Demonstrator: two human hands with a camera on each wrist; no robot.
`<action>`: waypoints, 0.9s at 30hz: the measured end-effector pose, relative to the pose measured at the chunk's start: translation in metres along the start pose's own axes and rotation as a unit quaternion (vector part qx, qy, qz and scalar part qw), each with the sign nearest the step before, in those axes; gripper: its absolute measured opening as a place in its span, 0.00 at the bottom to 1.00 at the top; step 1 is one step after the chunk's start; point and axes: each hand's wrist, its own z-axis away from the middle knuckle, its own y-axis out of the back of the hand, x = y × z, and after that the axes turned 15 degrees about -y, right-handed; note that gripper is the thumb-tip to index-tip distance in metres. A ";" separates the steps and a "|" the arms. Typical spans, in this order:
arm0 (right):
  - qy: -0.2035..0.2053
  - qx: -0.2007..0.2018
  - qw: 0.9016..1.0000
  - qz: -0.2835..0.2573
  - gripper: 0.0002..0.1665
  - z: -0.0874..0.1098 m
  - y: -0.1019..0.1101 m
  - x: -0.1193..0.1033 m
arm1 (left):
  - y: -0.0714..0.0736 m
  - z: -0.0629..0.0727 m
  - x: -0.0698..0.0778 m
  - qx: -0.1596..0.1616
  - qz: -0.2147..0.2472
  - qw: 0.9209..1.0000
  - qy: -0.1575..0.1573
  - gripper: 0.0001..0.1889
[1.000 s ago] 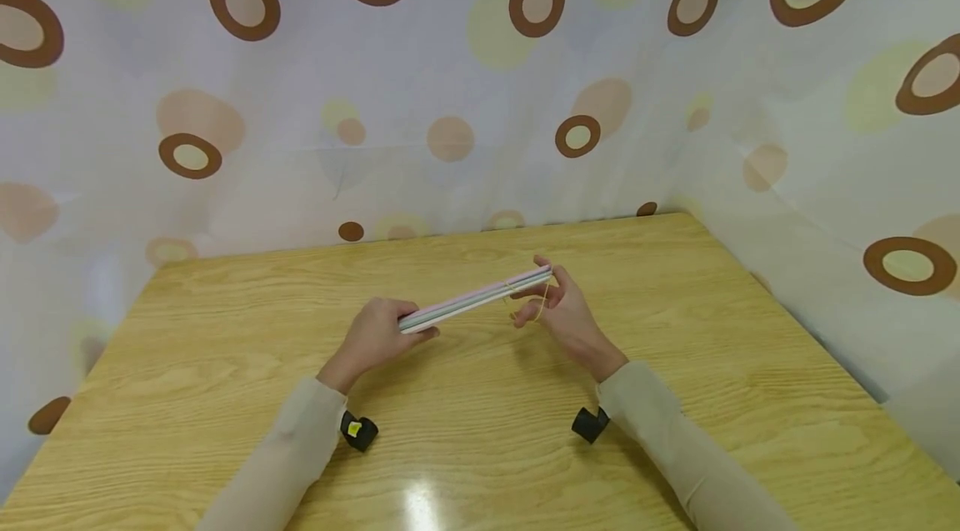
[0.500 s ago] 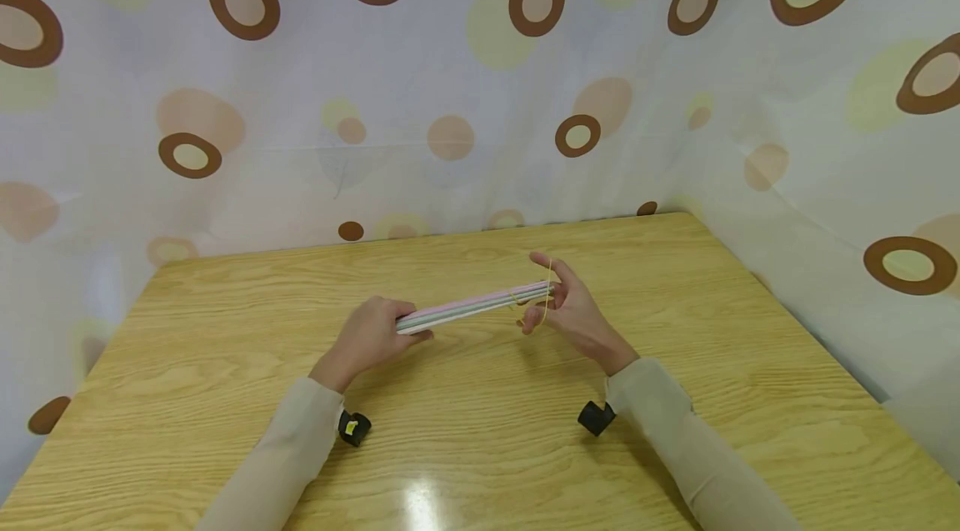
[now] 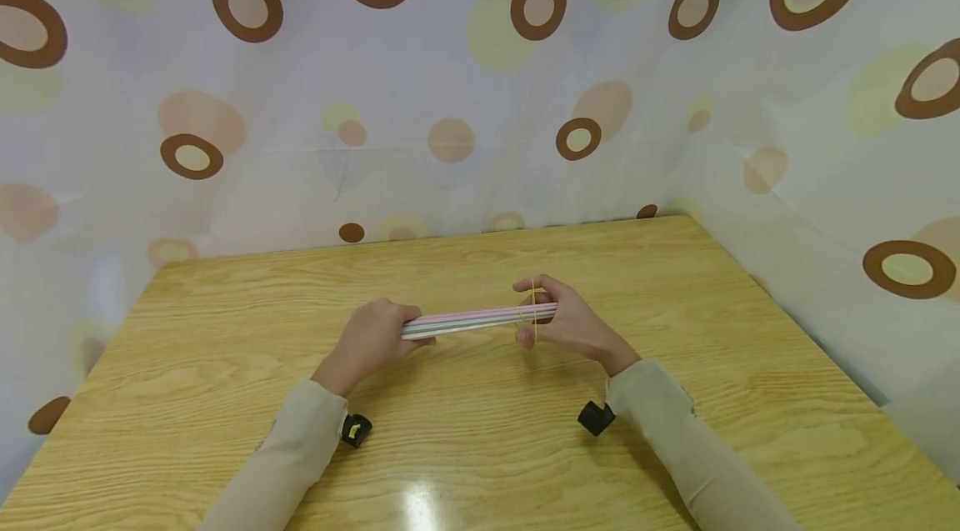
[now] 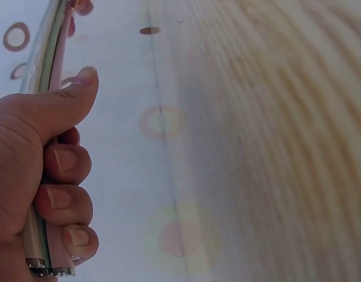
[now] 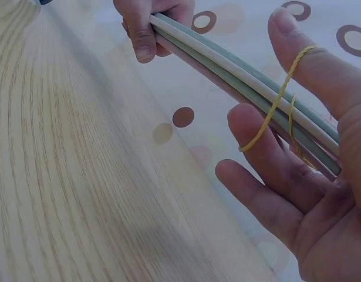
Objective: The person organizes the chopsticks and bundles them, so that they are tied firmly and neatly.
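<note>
My left hand (image 3: 372, 341) grips one end of a bundle of pastel pencils (image 3: 468, 321), pink, green and white, held nearly level above the table. Dark tips with silvery specks show below that fist in the left wrist view. A yellow rubber band (image 5: 273, 108) is stretched between the thumb and a finger of my right hand (image 3: 576, 329). These digits stand spread on either side of the pencils' other end. In the right wrist view, another strand of the band (image 5: 292, 120) lies around the bundle, close to the right palm.
A wood-grain table (image 3: 465, 431) spreads beneath both hands. Behind it and on the right hangs a white curtain (image 3: 420, 97) with brown and yellow circles. Black wrist cameras (image 3: 596, 418) project inward from both sleeves.
My right hand has come lower, and its spread band has slid left over the pencils' end, from their tip onto the bundle. The pencils have tilted closer to level. The left grip stays.
</note>
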 end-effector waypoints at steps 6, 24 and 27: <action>-0.038 0.004 0.999 -0.005 0.43 -0.002 0.001 0.006 | 0.000 0.001 -0.002 -0.011 0.038 0.999 0.020 0.14; 0.108 0.019 0.993 0.042 0.13 -0.008 -0.019 0.013 | -0.001 0.002 -0.011 0.032 0.143 0.979 0.140 0.15; 0.162 0.052 0.978 0.125 0.08 -0.006 -0.027 0.008 | -0.002 0.001 -0.009 0.026 0.150 0.976 0.154 0.16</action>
